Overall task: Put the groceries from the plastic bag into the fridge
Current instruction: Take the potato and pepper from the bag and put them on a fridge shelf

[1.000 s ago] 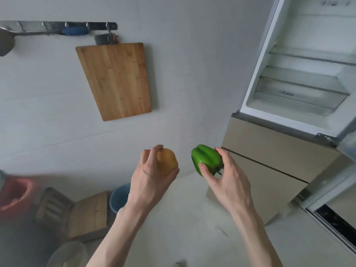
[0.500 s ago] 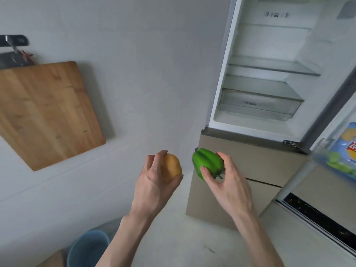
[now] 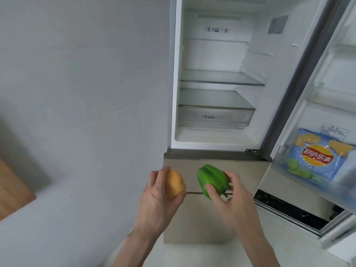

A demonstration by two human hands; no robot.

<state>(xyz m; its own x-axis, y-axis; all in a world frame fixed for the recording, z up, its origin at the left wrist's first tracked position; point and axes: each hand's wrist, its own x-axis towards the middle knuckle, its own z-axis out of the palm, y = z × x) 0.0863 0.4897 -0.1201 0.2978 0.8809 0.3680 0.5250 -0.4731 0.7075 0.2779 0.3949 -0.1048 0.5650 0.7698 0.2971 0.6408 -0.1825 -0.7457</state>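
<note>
From the head camera, my left hand (image 3: 159,197) is wrapped around a smooth, rounded yellow-orange fruit (image 3: 175,185), fingers curled over its top and thumb pressing underneath, while my right hand (image 3: 229,195) grips a glossy green bell pepper (image 3: 212,180) between thumb and fingers, stem end turned toward my palm. Both are held out in front of the beige lower drawer fronts (image 3: 212,166) of the tall white fridge (image 3: 215,78), well below the open upper compartment, where the glass shelves (image 3: 221,79) and the clear crisper drawer (image 3: 213,117) look bare. A blue bag of potato chips (image 3: 319,157) already sits in the bin of the open fridge door (image 3: 327,105) to my right. The plastic bag itself is nowhere in view. My worry is the pepper: I hold it mostly by fingertips on a slick skin, so it could slip as I lift. With both hands full I also cannot pull the crisper out, and round produce set on a glass shelf may roll toward the edge.
</note>
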